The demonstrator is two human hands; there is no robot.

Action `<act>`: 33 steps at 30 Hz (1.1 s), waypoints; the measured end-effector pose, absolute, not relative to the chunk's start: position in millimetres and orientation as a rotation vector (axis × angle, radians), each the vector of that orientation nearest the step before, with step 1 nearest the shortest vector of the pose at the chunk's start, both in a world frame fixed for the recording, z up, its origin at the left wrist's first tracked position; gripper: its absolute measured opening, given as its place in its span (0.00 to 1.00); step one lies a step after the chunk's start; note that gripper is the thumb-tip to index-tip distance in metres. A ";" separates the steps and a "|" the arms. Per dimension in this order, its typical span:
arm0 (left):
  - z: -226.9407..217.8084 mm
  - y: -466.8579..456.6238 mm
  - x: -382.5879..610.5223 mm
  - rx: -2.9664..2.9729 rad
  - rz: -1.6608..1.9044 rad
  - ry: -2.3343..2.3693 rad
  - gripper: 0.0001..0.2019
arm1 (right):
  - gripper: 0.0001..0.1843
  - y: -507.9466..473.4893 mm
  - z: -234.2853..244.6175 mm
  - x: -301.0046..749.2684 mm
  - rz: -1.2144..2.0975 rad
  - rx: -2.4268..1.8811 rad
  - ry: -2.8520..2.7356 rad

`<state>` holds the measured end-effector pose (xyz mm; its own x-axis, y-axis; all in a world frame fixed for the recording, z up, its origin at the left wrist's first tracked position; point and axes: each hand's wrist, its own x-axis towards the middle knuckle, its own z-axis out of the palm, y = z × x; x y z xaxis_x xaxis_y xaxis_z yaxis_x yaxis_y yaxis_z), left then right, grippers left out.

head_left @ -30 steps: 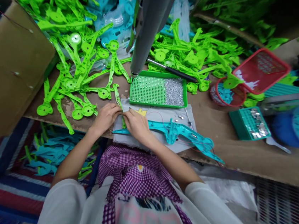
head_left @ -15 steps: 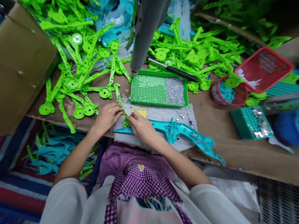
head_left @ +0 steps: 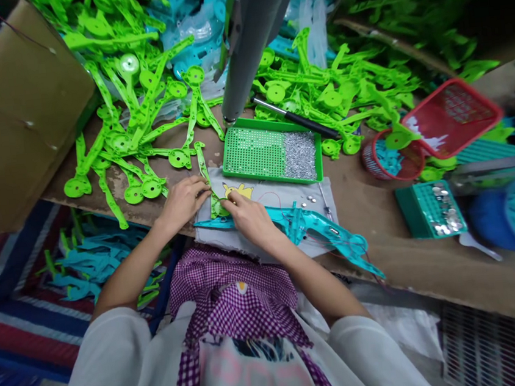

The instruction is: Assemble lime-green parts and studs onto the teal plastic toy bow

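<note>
A slim green plastic part (head_left: 201, 159) lies on the grey cloth (head_left: 291, 195) in front of me, its far end pointing away. My left hand (head_left: 186, 200) is closed on the part's left edge, fingertips pinched at its middle. From the right, my right hand (head_left: 247, 214) bends over its near end with thumb and fingers together; whatever small thing they may pinch is hidden. A long blue plastic part (head_left: 305, 223) with thin wire rests across the cloth, partly under my right hand. Several small silvery discs (head_left: 308, 201) and a screwdriver (head_left: 326, 201) lie beside it.
Behind the cloth stands a green tray (head_left: 253, 154) of small metal pieces, under a grey post (head_left: 256, 39). Green parts (head_left: 133, 129) pile up at the back. Red baskets (head_left: 454, 117) and a teal box (head_left: 430, 210) sit at right, a cardboard box (head_left: 23, 113) at left.
My right hand has shifted slightly to the right along the green part, showing more of its near end. My left hand stays in place. The whole view has drifted a little.
</note>
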<state>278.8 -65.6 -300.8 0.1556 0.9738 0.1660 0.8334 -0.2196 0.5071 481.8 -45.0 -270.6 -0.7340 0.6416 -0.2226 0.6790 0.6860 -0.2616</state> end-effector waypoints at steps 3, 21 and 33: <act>-300.2 -66.1 279.0 2.148 0.671 1.741 0.07 | 0.18 -46.6 -267.2 481.8 -0.456 1.052 2.776; -293.0 -69.4 288.1 2.041 0.619 1.863 0.08 | 0.21 -46.2 -273.7 488.2 -0.430 1.062 2.834; -290.5 -67.3 289.3 2.016 0.603 1.891 0.07 | 0.24 -58.5 -266.7 497.5 -0.321 1.049 2.858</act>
<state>289.3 -67.3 -290.5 0.0393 0.9950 0.0915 0.8642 -0.0798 0.4967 497.5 -58.5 -266.7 -0.7621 0.6307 -0.1466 0.6475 0.7434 -0.1677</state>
